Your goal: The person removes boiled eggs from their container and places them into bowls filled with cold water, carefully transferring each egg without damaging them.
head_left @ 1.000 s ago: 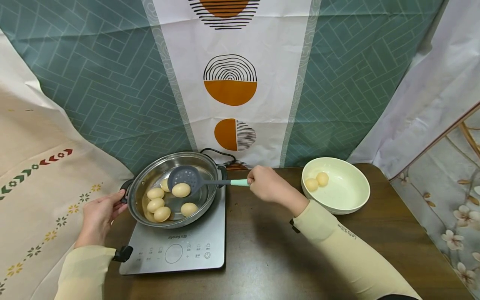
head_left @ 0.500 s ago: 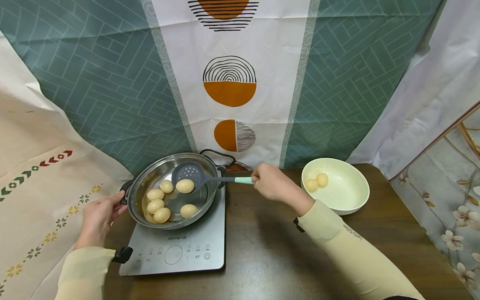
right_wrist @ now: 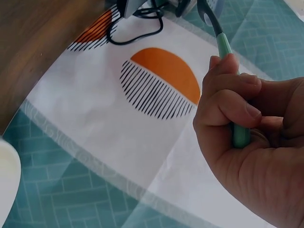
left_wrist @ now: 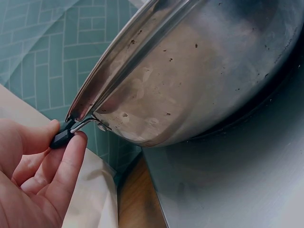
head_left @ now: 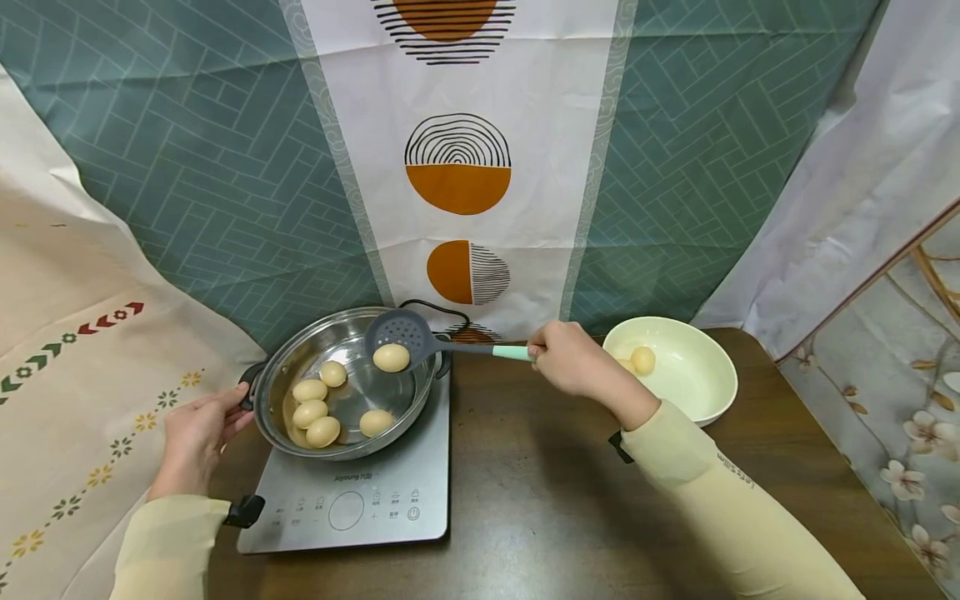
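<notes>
My right hand (head_left: pixel 573 360) grips the green handle (right_wrist: pixel 225 45) of a grey slotted skimmer (head_left: pixel 411 327). One pale yellow egg (head_left: pixel 392 358) lies on the skimmer's head, which is over the right side of a steel pan (head_left: pixel 352 454). Inside the pan are several more eggs (head_left: pixel 323 432), most of them grouped at the left, with a single egg (head_left: pixel 376 422) at the front right. My left hand (head_left: pixel 197 433) pinches the pan's black side handle (left_wrist: pixel 62 137) between thumb and fingers. The underside of the skimmer is hidden.
The pan sits on a silver induction cooker (head_left: pixel 375 521). On the right of the brown table (head_left: pixel 517 500) stands a pale green bowl (head_left: pixel 701 367) with eggs inside, partly behind my right wrist. A black cord (head_left: pixel 431 304) runs behind the pan, near the patterned curtain.
My right hand has moved right, carrying the skimmer and its egg from the pan's middle toward its right rim. The left hand stays on the handle.
</notes>
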A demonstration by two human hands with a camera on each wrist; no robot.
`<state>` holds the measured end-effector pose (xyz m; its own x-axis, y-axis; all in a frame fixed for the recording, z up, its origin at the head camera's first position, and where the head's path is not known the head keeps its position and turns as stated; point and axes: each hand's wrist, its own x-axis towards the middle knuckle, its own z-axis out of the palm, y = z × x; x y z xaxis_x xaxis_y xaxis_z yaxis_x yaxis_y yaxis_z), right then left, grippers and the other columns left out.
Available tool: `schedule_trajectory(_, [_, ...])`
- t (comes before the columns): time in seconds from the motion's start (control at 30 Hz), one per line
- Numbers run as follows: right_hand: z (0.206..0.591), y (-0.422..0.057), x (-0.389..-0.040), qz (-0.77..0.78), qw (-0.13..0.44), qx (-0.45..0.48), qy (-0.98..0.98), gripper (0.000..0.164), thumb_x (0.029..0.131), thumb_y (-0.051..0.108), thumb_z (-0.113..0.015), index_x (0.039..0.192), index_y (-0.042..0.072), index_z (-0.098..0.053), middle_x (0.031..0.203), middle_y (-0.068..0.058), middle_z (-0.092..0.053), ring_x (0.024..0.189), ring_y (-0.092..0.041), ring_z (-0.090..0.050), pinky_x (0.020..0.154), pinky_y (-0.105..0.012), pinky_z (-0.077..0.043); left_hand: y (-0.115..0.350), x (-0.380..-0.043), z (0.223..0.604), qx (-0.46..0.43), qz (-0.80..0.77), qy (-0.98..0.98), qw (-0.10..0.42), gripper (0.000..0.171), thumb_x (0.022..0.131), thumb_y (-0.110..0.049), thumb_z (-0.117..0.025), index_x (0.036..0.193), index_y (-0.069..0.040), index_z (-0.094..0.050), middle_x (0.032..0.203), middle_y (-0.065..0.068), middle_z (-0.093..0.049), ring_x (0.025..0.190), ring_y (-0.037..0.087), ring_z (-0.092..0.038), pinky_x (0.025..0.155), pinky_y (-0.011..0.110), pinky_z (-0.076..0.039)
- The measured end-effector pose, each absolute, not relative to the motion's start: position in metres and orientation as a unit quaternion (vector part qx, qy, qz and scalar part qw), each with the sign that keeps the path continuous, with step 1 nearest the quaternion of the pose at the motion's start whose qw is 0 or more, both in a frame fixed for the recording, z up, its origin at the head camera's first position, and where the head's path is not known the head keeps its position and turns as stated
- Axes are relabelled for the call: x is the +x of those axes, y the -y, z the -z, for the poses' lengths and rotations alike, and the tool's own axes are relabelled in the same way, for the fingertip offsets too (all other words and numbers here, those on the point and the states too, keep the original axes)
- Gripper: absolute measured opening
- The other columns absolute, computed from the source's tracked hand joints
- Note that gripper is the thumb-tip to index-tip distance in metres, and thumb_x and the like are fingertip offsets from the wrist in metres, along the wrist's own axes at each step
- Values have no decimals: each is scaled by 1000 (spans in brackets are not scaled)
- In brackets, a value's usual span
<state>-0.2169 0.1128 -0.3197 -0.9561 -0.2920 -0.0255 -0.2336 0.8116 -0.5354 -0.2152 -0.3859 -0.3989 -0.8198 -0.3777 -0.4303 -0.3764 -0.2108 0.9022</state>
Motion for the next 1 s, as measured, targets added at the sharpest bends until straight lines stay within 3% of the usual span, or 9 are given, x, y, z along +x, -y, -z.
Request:
schedule_trajectory(0.13, [316, -123, -216, 274, 49, -129, -952, 37, 95, 12, -45, 61, 15, -59, 64, 2, -57, 56, -15, -43, 49, -24, -37, 386, -215, 400, 300, 718, 628, 0, 4, 77, -21, -77, 78, -18, -75, 69, -3, -71, 63, 13, -70, 64, 26, -61])
schedule_trajectory(0.57, [308, -164, -210, 289, 51, -105, -950, 24, 97, 11, -46, 86, 7, -67, 74, -3, -62, 58, -16, -42, 50, -23, -37, 387, -214, 401, 300, 722, 623, 3, 4, 77, -20, -78, 78, -17, -75, 68, -3, -71, 63, 13, -70, 63, 26, -61])
schedule_trajectory(0.7, [309, -178, -208, 281, 43, -97, -954, 24, 96, 11, -45, 89, 6, -67, 75, -3, -64, 63, -17, -44, 53, -23, -37, 387, -215, 400, 302, 721, 623, 3, 5, 77, -20, -78, 76, -17, -74, 68, -3, -70, 63, 13, -70, 63, 26, -61])
schedule_trajectory(1.0, [307, -204, -200, 270, 28, -83, -959, 26, 95, 11, -45, 82, 8, -67, 68, -3, -57, 54, -14, -40, 48, -23, -35, 387, -216, 400, 298, 723, 623, 1, 5, 76, -20, -78, 77, -17, -75, 68, -3, -71, 63, 13, -70, 64, 26, -61])
